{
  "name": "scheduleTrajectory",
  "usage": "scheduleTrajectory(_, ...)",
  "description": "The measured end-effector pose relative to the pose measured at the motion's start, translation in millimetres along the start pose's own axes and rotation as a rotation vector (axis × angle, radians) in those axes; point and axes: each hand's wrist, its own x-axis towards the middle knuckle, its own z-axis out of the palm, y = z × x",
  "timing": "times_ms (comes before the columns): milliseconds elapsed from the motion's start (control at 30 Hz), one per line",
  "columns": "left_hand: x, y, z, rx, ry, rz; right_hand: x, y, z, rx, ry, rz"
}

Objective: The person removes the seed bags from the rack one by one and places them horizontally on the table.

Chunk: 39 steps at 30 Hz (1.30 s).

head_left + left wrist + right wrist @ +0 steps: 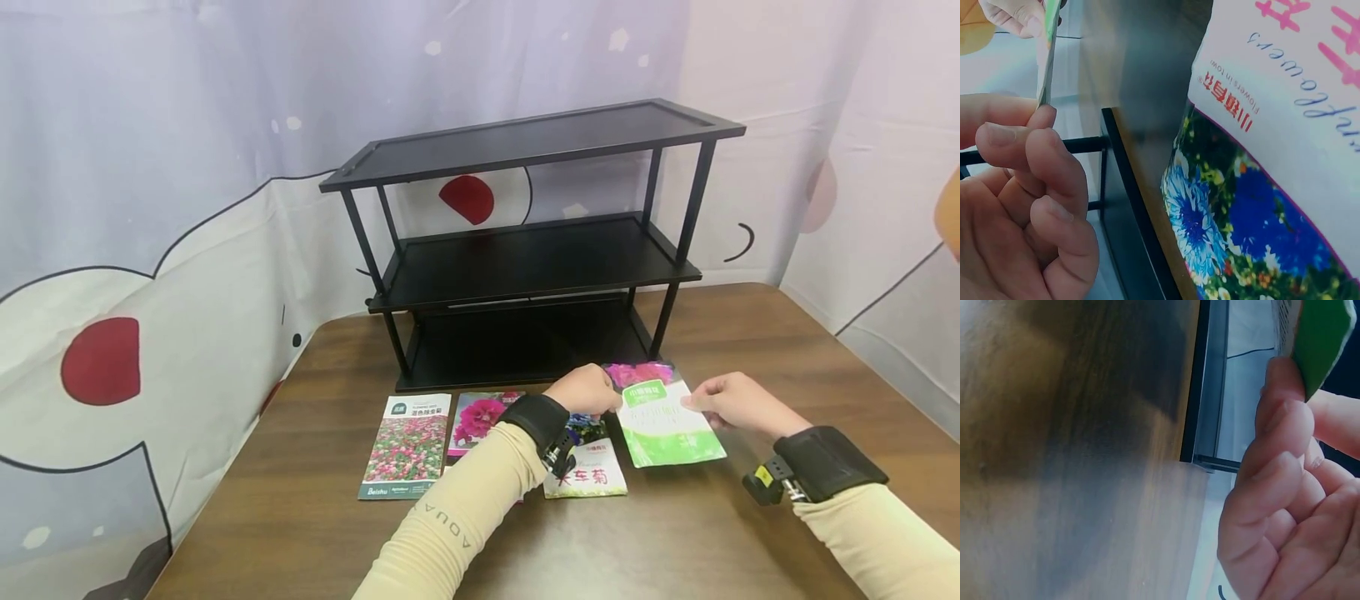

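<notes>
Both hands hold a green and white seed packet [670,429] with pink flowers across its top, raised at a tilt over the table. My left hand [585,390] pinches its left edge between thumb and index finger, the other fingers curled below. On the opposite edge, the right hand [738,404] pinches with thumb and index finger, as the right wrist view also shows. Just under the left hand lies a cornflower seed packet [588,477], its blue flowers [1260,212] large in the left wrist view. The left forearm partly hides a packet with a magenta flower [480,418].
A black three-tier shelf [525,258] stands at the back of the wooden table [300,500]. In front of its left end lies a seed packet with a field of pink flowers [408,446]. A printed curtain [210,125] hangs behind and along the sides.
</notes>
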Motion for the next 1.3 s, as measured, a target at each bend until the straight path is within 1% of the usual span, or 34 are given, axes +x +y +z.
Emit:
scheduleTrajectory(167, 0.5, 0.1, 6.3, -0.028, -0.011, -0.017, -1.4, 3.9, 1.1, 0.001, -0.020, 0.001)
scheduleTrajectory(433, 4.1, -2.0, 14.3, 0.026, -0.017, -0.006, -3.7, 6.0, 1.0, -0.014, -0.042, -0.018)
scheduleTrajectory(567, 4.5, -1.5, 16.7, 0.044, -0.028, -0.012, -3.9, 8.2, 1.5, -0.029, -0.057, -0.016)
scheduleTrajectory(767, 5.0, -3.3, 21.1, 0.029, -0.045, -0.050, -4.0, 11.7, 4.4, -0.017, -0.080, 0.016)
scheduleTrajectory(900, 6.5, -5.8, 25.1, 0.031, -0.043, -0.058, -3.9, 13.3, 6.3, 0.001, -0.101, 0.034)
scheduleTrajectory(967, 7.3, -6.4, 27.3, 0.048, -0.036, -0.065, -3.6, 14.1, 7.3, -0.001, -0.109, 0.036)
scheduleTrajectory(1133, 10.6, -5.4, 33.2, 0.104, -0.019, -0.107, -0.8, 17.3, 9.8, -0.030, -0.113, 0.036)
scheduleTrajectory(1300, 13.4, -3.1, 37.3, 0.153, -0.022, -0.144, 1.8, 19.6, 12.0, -0.060, -0.121, 0.039)
